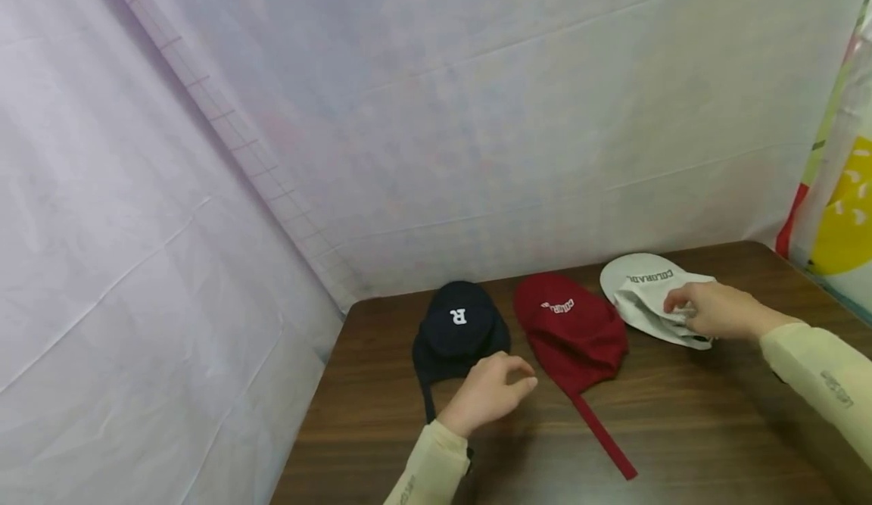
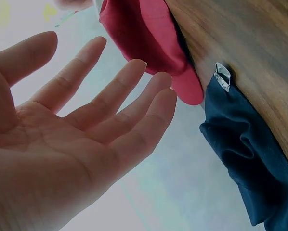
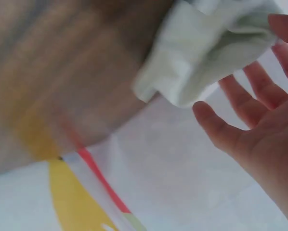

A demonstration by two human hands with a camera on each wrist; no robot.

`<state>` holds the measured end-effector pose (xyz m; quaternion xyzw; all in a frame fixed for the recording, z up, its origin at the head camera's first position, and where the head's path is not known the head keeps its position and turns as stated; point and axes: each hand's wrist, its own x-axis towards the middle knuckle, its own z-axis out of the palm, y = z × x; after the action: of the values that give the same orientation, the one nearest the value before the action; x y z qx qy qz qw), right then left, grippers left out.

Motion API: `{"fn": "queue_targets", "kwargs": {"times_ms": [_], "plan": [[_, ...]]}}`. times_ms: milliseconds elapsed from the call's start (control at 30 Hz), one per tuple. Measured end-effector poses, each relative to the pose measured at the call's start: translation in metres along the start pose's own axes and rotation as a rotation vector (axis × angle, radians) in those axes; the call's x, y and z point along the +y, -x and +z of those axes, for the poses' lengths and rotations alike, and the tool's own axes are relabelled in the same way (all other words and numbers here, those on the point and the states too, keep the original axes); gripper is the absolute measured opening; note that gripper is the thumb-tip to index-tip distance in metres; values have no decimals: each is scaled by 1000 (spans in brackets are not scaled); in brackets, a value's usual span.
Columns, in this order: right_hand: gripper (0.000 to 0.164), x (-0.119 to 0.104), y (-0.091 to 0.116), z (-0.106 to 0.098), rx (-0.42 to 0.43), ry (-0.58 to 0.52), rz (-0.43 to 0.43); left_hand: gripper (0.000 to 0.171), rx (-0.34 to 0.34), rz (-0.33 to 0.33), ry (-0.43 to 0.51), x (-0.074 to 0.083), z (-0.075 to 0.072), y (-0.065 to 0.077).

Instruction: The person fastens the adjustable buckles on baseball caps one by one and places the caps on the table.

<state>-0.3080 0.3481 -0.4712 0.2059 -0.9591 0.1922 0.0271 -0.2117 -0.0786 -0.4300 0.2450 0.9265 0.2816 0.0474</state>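
Navy brimmed fabric cap (image 1: 453,337), red fabric cap (image 1: 575,331), off-white fabric cap (image 1: 646,293): in a row on brown wood-grain surface (image 1: 708,429). Left hand (image 1: 487,390): fingers spread, near navy cap. Right hand (image 1: 724,310): fingers spread, at off-white cap; contact unclear.

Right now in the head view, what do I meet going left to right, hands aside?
Navy cap with a white R → red cap, strap toward the camera → white cap → yellow print at the far right edge.
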Motion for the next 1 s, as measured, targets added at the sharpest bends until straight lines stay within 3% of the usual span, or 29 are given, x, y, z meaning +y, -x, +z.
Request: {"fn": "queue_targets", "kwargs": {"times_ms": [167,333,600,833,1000], "plan": [[43,-27,-2,-20,80,68,-28,22,-12,-11,13,3,1,-2],[49,-60,-9,-19,172,86,-162,22,-2,7,8,5,0,-6],[54,-95,-14,15,180,115,-321,23,-6,20,-8,-5,3,-24],[46,-92,-12,45,163,169,-391,24,-6,36,-29,-16,13,-42],[36,-90,-17,60,202,197,-399,19,-8,89,-116,-18,19,-61]]}}
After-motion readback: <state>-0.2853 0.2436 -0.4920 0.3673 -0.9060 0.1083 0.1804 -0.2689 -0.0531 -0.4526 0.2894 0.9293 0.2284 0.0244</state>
